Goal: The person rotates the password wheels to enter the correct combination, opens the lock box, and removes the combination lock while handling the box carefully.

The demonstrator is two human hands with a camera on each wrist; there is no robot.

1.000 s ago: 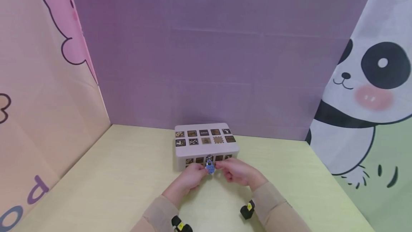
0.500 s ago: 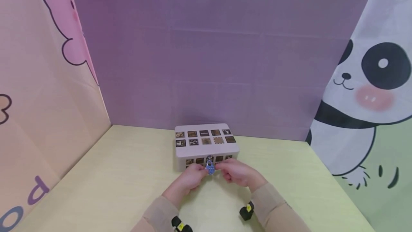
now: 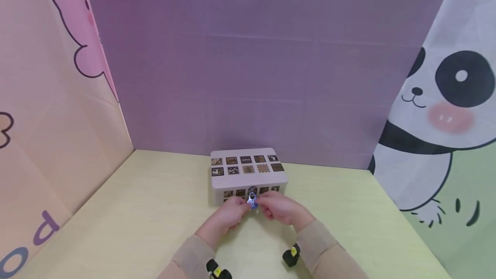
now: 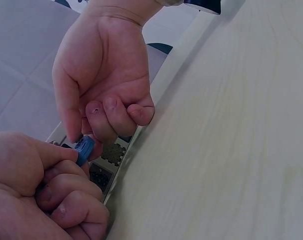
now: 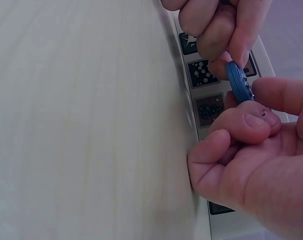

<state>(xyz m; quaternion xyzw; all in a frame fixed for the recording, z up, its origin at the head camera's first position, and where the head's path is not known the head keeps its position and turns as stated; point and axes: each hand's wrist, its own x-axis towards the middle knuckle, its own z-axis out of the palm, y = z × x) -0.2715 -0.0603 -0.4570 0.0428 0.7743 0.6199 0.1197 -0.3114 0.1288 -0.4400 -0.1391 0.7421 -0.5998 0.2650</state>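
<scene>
Between the fingers of the left hand (image 3: 230,211) and right hand (image 3: 283,207), a blue padlock (image 3: 253,206), now tipped differently, before the box (image 3: 248,180).
Since a moment ago the right hand has moved inward, so the padlock seems to be worked by both hands. Left thumb and finger pinch one edge, barely parted; right thumb and finger pinch the other, remaining fingers curled. Just above the fingers sits the clasp (image 3: 252,190); whether the padlock hangs through it cannot be told.
</scene>
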